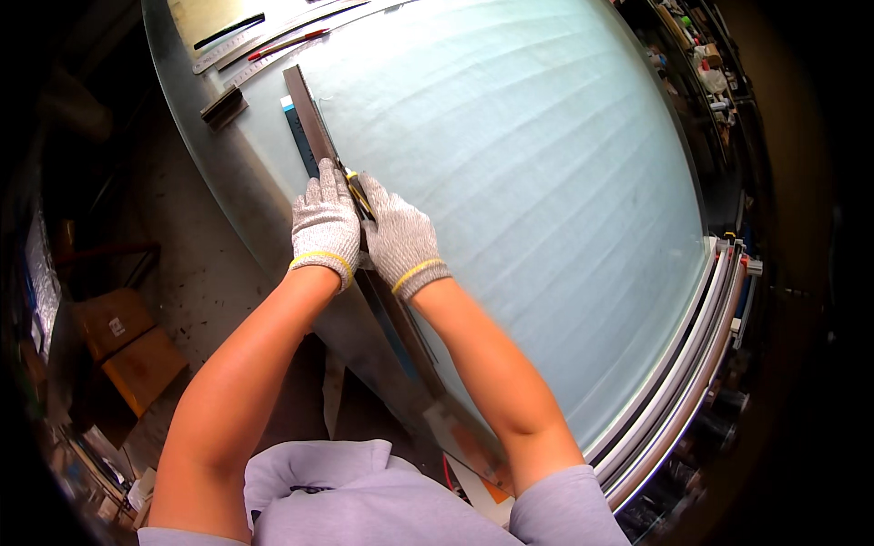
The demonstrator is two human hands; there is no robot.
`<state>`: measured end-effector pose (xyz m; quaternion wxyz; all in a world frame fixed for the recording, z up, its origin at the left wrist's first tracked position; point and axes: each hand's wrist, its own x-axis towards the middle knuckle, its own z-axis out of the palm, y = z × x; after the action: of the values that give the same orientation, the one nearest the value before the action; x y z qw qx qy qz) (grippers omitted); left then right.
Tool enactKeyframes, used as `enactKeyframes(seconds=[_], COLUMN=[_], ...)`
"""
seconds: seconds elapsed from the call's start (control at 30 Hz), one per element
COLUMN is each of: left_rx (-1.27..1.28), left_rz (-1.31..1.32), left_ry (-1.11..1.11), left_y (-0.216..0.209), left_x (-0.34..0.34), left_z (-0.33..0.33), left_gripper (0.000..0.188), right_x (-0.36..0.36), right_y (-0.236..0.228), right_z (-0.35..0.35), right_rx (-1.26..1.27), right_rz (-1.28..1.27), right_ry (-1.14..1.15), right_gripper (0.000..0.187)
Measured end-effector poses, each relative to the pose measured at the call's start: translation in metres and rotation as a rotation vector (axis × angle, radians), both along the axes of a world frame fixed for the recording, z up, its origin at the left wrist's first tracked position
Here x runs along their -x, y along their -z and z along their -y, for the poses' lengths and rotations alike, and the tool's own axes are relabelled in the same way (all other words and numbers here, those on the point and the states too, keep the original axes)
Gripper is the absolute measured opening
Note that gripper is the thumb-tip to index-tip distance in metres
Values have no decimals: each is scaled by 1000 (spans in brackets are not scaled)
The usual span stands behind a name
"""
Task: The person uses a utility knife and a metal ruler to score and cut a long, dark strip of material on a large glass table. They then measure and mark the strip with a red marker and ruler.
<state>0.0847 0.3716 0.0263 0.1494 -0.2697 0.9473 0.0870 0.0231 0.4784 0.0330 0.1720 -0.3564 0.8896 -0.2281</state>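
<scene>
Both my hands wear grey knit gloves with yellow cuffs. My left hand (327, 221) lies with its fingers stretched forward along a long brown bar (308, 109), which runs along the left part of the glossy pale blue tabletop (546, 182). Close on the bar's right side, my right hand (401, 232) is closed around a yellow and black utility knife (357, 189). The knife's front end points at the bar's right edge; its blade is too small to make out. A dark strip with a light blue end (289, 105) sticks out from beside the bar.
Metal rulers (225, 53), a red pen (287, 45) and a short brown profile piece (224, 107) lie at the far left. Long rolls or tubes (669, 428) line the right edge. A cardboard box (137, 346) stands on the floor; cluttered shelves (715, 82) are beyond.
</scene>
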Motion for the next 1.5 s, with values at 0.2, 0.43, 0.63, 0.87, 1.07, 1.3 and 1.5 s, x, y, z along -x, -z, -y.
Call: enactKeyframes(seconds=[0.2, 0.43, 0.63, 0.87, 1.07, 1.3, 1.5], left_rx=[-65, -96, -101, -95, -81, -77, -79], left_rz=[55, 114, 147, 149, 155, 160, 167], left_ry=[32, 35, 24, 32, 42, 41, 37], left_y=[-21, -31, -36, -36, -35, -35, -36], left_x=[-2, 0, 3, 2, 2, 3, 4], left_z=[1, 0, -1, -2, -2, -2, -2], left_gripper=[139, 147, 147, 145, 145, 146, 147], right_x=[-37, -83, -120, -149, -169, -182, -164], right_y=[-14, -28, -40, -51, -56, -56, -56], right_z=[-57, -127, -187, -234, -264, -285, -286], right_rx=[-36, -54, -112, -184, -219, -291, -17], right_rz=[49, 83, 82, 123, 85, 57, 174], right_ry=[8, 26, 28, 41, 30, 5, 269], right_gripper=[65, 68, 68, 65, 64, 66, 61])
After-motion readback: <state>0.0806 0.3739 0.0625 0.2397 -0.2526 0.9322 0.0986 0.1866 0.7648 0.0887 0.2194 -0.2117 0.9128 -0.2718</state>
